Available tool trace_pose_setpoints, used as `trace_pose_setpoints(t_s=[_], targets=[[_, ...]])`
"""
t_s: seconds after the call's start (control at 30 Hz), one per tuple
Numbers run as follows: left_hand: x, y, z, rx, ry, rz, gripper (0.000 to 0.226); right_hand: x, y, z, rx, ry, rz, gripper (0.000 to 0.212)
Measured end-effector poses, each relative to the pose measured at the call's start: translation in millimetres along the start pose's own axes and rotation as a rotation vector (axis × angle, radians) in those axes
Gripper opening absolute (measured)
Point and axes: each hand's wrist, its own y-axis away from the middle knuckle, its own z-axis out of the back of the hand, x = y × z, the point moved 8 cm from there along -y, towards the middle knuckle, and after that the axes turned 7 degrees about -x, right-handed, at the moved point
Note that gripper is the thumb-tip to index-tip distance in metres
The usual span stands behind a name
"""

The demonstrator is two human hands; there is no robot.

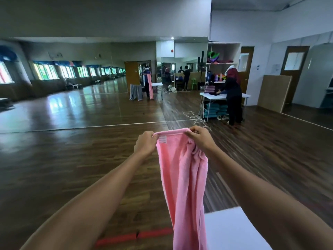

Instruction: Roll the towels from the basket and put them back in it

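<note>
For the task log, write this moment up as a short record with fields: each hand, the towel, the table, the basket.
left hand: pinches the towel by its top left corner
right hand: pinches its top right corner
towel: pink, unrolled, hanging from both hands
table: white, one corner shows at lower right
basket: not in view
background: another person, far right

Dark glossy wood floor [72, 159]; red tape strip [133, 238] stuck on it, bottom edge. White cord [198, 121] loose beside far table [209, 95]. White tabletop corner [234, 230], lower right.
</note>
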Motion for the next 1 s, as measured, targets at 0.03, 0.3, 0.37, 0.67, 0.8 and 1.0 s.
trace_pose_setpoints(t_s=[0.03, 0.3, 0.37, 0.67, 0.8, 1.0], targets=[[1.7, -23.5, -14.1, 0.0, -0.005, 0.002, 0.035, -8.5, -25.5, -3.2, -0.011, 0.0, 0.008, 0.013], [-0.7, -151.2, -129.2, 0.058, -0.042, -0.024, 0.037, -105.4, -174.5, -10.3, -0.017, 0.187, -0.025, 0.016], [-2.1, -155.1, -163.7, 0.103, -0.05, -0.061, 0.039, -135.7, -189.1, 2.5, -0.02, 0.221, -0.056, 0.015], [20.8, -117.3, -258.3, 0.192, -0.203, -0.036, 0.029, -291.3, -180.0, 126.7, 0.014, 0.405, -0.419, 0.02], [34.3, -86.4, -278.6, 0.176, -0.284, 0.06, 0.031, -328.8, -137.4, 181.3, 0.017, 0.618, -0.477, 0.031], [35.0, -42.4, -296.9, 0.146, -0.132, 0.01, 0.028, -373.3, -74.4, 254.6, 0.003, 0.808, -0.512, 0.031]])
